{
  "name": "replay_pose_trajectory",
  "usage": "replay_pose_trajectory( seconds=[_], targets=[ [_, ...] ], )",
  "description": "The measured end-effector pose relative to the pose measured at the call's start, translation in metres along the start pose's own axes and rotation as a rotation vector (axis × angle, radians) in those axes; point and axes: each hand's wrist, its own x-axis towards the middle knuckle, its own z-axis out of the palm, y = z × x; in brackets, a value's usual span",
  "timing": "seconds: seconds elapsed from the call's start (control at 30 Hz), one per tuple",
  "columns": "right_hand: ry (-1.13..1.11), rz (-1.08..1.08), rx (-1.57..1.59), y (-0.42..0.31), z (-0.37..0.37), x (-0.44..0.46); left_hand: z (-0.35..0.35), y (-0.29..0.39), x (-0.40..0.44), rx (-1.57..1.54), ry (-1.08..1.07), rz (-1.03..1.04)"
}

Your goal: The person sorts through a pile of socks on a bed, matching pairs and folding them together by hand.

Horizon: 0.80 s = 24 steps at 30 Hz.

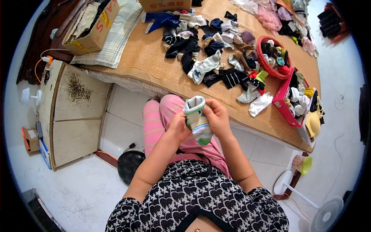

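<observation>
The sock (pixel 199 125) is white with blue and yellow stripes (green shows at the toe too). It is held up over the lap, its cuff open and uppermost and its toe hanging down, pinched near the top between the left hand (pixel 180 127) and the right hand (pixel 217 118).

Bed with a woven mat (pixel 143 56) before me, loose socks (pixel 206 65) heaped across it, red basket (pixel 260 58), pink box (pixel 281 101), checked pillow (pixel 112 44), cardboard boxes (pixel 91 40) too.
</observation>
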Motion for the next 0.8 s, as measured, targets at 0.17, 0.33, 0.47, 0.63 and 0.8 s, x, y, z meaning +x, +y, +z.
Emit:
replay_pose_trajectory(
  seconds=[0.17, 0.33, 0.47, 0.63, 0.8],
  targets=[
    [0.182, -0.059, -0.545, 0.017, 0.003, 0.003, 0.010, -0.005, -0.005, 0.003, 0.158, 0.082],
    [0.342, -0.247, -0.715, 0.017, 0.004, 0.003, 0.012, -0.003, -0.011, -0.072, -0.033, 0.069],
    [0.266, -0.243, -0.286, 0.052, -0.008, 0.008, 0.012, -0.003, -0.008, 0.129, 0.063, 0.211],
    [-0.197, 0.242, -0.146, 0.038, -0.019, -0.015, 0.000, 0.003, 0.003, 0.133, 0.182, 0.384],
    [-0.079, 0.229, 0.046, 0.045, -0.008, -0.016, 0.002, -0.004, -0.009, 0.165, 0.119, 0.011]
  ],
)
